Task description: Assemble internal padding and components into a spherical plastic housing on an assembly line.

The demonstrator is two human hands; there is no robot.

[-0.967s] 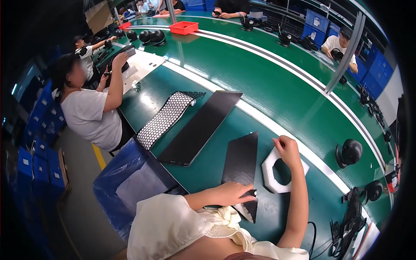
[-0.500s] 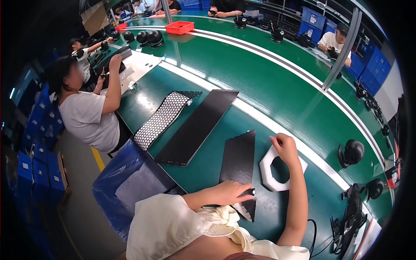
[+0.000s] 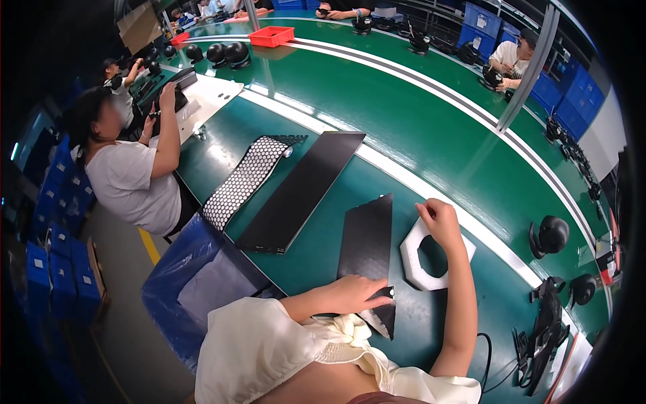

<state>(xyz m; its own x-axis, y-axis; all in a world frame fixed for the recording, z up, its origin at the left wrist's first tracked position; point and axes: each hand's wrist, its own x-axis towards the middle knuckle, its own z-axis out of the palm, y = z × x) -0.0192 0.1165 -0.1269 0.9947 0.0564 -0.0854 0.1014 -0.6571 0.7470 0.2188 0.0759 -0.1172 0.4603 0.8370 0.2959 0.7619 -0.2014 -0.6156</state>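
Little had changed: left hand [image 3: 353,294] stayed flat on the near black sheet [image 3: 367,246]. Right hand [image 3: 441,222] had slid slightly along the white foam frame [image 3: 420,259], fingers curled on its far edge.

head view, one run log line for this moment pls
left hand: pressing on black panel | right hand: on white foam ring | surface: green table

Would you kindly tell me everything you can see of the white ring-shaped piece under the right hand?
The white ring-shaped piece lies flat on the green table, just right of the black panel. It looks like matte foam or moulded plastic, thick, with angular outer edges and a large rounded opening through which the table shows. The right hand rests on its far edge; the forearm crosses its right side.
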